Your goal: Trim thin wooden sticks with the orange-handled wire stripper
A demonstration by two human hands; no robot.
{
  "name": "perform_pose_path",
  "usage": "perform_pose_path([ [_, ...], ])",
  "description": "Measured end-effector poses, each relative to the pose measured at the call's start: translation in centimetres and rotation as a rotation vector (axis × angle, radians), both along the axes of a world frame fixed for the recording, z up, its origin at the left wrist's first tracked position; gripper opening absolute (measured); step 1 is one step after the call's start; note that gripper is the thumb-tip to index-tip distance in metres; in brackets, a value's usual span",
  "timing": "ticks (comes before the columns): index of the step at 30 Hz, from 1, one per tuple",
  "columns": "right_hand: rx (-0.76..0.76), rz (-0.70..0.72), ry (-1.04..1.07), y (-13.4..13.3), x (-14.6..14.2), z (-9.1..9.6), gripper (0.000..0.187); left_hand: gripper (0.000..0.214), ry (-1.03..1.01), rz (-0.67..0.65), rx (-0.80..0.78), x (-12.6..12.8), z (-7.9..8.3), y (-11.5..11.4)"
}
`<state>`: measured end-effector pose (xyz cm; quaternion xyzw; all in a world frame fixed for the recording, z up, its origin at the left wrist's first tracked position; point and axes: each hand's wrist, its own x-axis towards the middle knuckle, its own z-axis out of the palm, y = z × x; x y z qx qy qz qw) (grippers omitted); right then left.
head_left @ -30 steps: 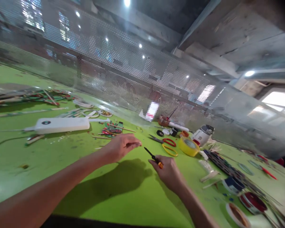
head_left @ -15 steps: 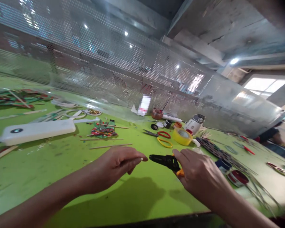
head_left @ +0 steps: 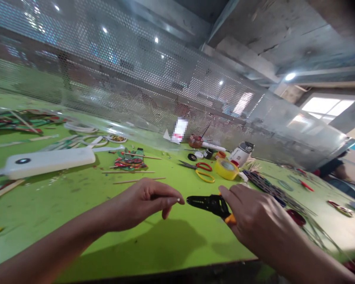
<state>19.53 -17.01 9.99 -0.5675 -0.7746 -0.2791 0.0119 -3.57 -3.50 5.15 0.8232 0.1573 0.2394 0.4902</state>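
Note:
Between thumb and forefinger my left hand [head_left: 146, 205] pinches a tiny white piece [head_left: 178, 200], too small to name. My right hand [head_left: 254, 211] is wrapped round the orange handles of black wire strippers [head_left: 205, 202]. Their jaws point left and end close to my left fingertips, apart from them. Both hands are above the green table [head_left: 121, 252]. Beyond them lie scissors [head_left: 197, 167] with one red and one yellow handle loop, and a roll of yellow tape [head_left: 226, 169].
A long white device [head_left: 51, 161] lies at left, near a small pile of red and green pieces [head_left: 129, 161]. Thin sticks [head_left: 139, 181] rest before it. A white canister [head_left: 241, 154] stands behind the tape. Clear perforated sheeting [head_left: 154, 79] spans the back. At far right is a person [head_left: 339, 169].
My right hand and the wire strippers have shifted slightly right, and the strippers' face now shows more. My left hand keeps its pinch on the white piece, nearly in place.

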Motion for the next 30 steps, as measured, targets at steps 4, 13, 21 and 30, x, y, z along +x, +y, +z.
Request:
perform_pose_path([
  [4, -0.011, -0.013, -0.051, -0.5, -0.2, 0.8, 0.035, 0.027, -0.002, -0.055, 0.007, -0.1, 0.2, -0.2],
  [13, 0.011, -0.002, -0.087, -1.0, -0.8, 1.5, 0.046, 0.027, -0.023, -0.120, -0.034, -0.3, 0.4, -0.4],
  [21, -0.007, 0.026, -0.088, -0.9, -1.2, 1.9, 0.050, 0.033, -0.036, -0.179, -0.044, -0.4, 0.6, -0.4],
  [30, -0.041, 0.009, -0.068, -0.6, -1.3, 1.8, 0.050, 0.030, -0.056, -0.162, 0.033, -0.4, 0.3, -0.2],
])
